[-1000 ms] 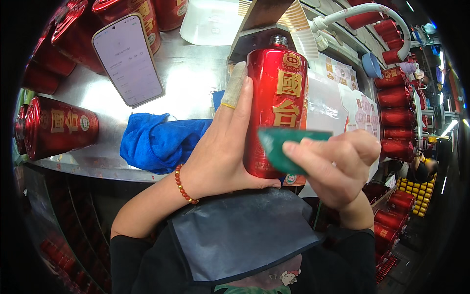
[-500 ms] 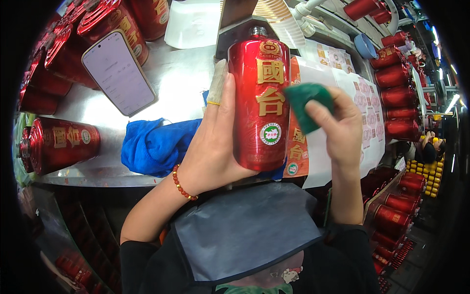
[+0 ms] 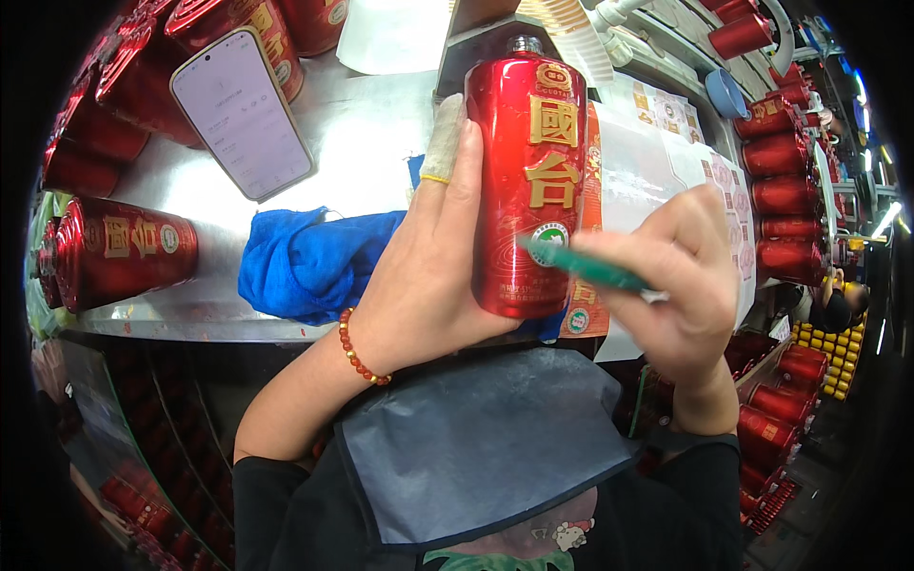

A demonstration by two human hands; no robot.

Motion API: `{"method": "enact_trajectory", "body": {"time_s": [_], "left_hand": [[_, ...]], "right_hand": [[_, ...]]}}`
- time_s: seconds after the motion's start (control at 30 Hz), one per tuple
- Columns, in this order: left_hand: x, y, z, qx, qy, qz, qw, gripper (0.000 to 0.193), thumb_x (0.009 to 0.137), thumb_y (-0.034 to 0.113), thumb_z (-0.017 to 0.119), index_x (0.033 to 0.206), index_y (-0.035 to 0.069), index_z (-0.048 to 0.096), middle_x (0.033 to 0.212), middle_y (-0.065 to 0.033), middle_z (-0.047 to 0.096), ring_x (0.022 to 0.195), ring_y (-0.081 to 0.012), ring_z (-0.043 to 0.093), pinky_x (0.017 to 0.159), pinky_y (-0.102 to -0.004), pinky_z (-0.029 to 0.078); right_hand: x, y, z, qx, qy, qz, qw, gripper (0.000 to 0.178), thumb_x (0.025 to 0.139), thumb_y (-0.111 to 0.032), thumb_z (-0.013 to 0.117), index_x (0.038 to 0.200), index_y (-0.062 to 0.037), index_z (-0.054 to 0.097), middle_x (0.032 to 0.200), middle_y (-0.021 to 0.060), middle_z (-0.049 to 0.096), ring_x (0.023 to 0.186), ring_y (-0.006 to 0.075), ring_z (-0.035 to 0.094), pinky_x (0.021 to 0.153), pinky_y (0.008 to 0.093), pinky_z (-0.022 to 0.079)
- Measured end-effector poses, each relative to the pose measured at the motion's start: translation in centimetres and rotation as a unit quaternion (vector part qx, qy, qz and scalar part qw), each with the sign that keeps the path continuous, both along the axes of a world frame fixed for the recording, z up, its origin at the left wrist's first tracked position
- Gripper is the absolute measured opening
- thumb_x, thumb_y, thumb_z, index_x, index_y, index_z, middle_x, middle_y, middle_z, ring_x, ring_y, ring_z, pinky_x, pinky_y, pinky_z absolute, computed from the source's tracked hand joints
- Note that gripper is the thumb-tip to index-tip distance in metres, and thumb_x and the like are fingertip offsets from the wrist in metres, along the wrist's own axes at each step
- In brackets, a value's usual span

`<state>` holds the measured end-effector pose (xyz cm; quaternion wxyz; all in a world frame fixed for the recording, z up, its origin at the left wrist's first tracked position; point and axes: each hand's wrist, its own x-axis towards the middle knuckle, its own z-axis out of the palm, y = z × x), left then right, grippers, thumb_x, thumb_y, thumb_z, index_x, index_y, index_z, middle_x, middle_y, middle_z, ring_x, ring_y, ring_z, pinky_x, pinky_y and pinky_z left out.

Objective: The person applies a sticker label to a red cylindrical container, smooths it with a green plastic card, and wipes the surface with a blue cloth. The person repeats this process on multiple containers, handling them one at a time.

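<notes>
A glossy red bottle (image 3: pixel 509 176) with raised gold characters and a round green-and-white emblem stands tilted in front of me. My left hand (image 3: pixel 433 243) grips it from its left side, with a pale cloth cot on one finger and a red bead bracelet at the wrist. A flat green scraper (image 3: pixel 605 271), seen nearly edge-on, is pinched in my right hand (image 3: pixel 681 276). Its tip is over the emblem on the lower bottle; whether it touches I cannot tell. My right hand is blurred by motion. A bunched blue cloth (image 3: pixel 305 271) lies left of my left wrist.
A phone (image 3: pixel 243 114) with a lit screen leans near several red bottles at the back left. One red bottle (image 3: pixel 129 252) lies at the left edge. Printed decal sheets (image 3: pixel 657 181) spread to the right, with a blue bowl (image 3: pixel 726 93) and racked red bottles (image 3: pixel 781 157) beyond.
My right hand has brought the scraper down and left, from beside the bottle to over its emblem, turning it edge-on. The bottle and my left hand have shifted slightly right and up in view.
</notes>
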<state>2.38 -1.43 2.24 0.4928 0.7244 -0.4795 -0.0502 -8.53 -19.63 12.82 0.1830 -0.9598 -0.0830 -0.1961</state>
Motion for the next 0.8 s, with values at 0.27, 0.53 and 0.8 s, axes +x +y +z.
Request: {"method": "enact_trajectory", "body": {"time_s": [0.27,0.53,0.8], "left_hand": [[-0.07,-0.11,0.03,-0.009,-0.006,0.002,1.000,0.141,0.063,0.028,0.098,0.162,-0.006,0.003,0.164,-0.0325,0.023,0.148,-0.0478,0.033,0.121,-0.0492,0.033],[-0.21,0.02,0.21,0.002,0.007,0.008,1.000,0.141,0.064,0.028,0.098,0.162,-0.007,0.004,0.164,-0.0337,0.020,0.151,-0.0484,0.028,0.122,-0.0493,0.032],[-0.28,-0.04,0.23,-0.002,0.013,0.014,1.000,0.140,0.063,0.029,0.098,0.162,-0.007,0.005,0.165,-0.0346,0.017,0.152,-0.0483,0.026,0.123,-0.0494,0.030]], "right_hand": [[0.32,-0.11,0.19,-0.006,0.002,0.000,1.000,0.039,0.064,-0.001,0.087,0.102,-0.0089,0.081,0.072,0.0003,0.048,0.072,0.0187,0.047,0.063,0.0319,0.035],[0.28,0.10,0.77,-0.048,-0.003,-0.007,0.999,0.036,0.067,-0.003,0.087,0.102,-0.0086,0.081,0.070,-0.0003,0.045,0.072,0.0185,0.045,0.062,0.0321,0.034],[0.46,0.13,0.99,-0.040,0.016,0.027,0.999,0.036,0.067,-0.002,0.087,0.102,-0.0071,0.080,0.069,-0.0001,0.046,0.071,0.0181,0.044,0.064,0.0325,0.034]]}}
